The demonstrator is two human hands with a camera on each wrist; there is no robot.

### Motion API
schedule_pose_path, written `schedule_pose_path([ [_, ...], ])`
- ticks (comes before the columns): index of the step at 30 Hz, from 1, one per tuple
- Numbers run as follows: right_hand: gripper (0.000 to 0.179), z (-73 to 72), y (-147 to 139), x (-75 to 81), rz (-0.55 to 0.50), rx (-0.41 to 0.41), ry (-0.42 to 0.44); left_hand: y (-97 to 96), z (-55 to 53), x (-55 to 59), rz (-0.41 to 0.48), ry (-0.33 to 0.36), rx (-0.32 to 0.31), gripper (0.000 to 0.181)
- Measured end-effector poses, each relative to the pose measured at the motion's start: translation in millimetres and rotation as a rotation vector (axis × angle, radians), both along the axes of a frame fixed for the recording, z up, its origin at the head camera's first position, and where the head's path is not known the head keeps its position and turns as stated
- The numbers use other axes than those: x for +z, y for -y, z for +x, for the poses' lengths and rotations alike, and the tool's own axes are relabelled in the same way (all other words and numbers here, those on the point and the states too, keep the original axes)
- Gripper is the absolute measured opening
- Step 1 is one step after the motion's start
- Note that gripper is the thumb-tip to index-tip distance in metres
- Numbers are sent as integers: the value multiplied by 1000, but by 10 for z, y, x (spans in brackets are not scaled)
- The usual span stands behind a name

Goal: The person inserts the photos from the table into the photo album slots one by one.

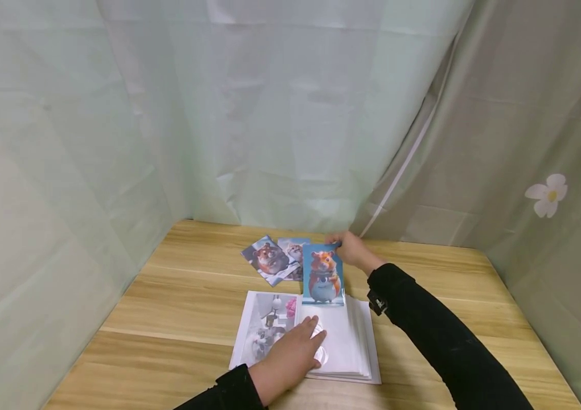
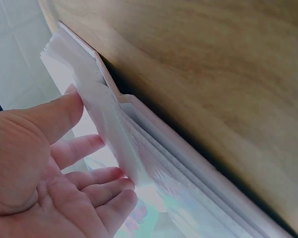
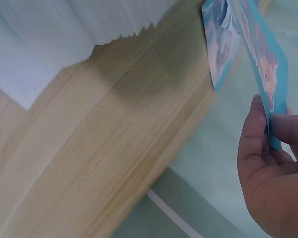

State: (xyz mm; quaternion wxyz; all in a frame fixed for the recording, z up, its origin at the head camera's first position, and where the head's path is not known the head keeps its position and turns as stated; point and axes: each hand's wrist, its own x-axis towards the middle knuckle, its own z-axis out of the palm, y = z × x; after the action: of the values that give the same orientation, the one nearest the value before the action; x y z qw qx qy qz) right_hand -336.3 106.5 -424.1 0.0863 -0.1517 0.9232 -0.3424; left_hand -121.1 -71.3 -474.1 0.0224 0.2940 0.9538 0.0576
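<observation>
A photo album (image 1: 375, 364) lies spread on the wooden table, its left page showing a grey picture (image 1: 270, 319) with a pink flower. My left hand (image 1: 293, 353) rests over the album's middle, fingers spread onto the whitish right page (image 1: 339, 347). In the left wrist view the fingertips of that hand (image 2: 74, 168) touch the clear page sleeves (image 2: 107, 119). My right hand (image 1: 352, 250) pinches the upper right corner of a blue hamster photo (image 1: 323, 276). The photo stands upright above the right page, its lower edge overlapping the page's top. Thumb and fingers (image 3: 260, 119) grip its edge in the right wrist view.
Behind the album lie two more photos, a brown hamster photo (image 1: 270, 259) and, partly covered, a kitten photo (image 1: 294, 250). Pale curtains (image 1: 290, 142) hang along the back and sides of the table (image 1: 178, 319).
</observation>
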Motion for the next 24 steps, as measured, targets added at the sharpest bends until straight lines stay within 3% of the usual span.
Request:
schedule_pose_path([
  [8, 42, 51, -18, -88, -44, -13, 64, -6, -16, -12, 0, 38, 9, 57],
  [16, 38, 102, -26, -171, -106, -6, 145, -6, -17, -49, 21, 26, 20, 59],
  [24, 33, 180, -53, -221, -123, 11, 164, 1, -30, -85, 55, 50, 32, 65],
])
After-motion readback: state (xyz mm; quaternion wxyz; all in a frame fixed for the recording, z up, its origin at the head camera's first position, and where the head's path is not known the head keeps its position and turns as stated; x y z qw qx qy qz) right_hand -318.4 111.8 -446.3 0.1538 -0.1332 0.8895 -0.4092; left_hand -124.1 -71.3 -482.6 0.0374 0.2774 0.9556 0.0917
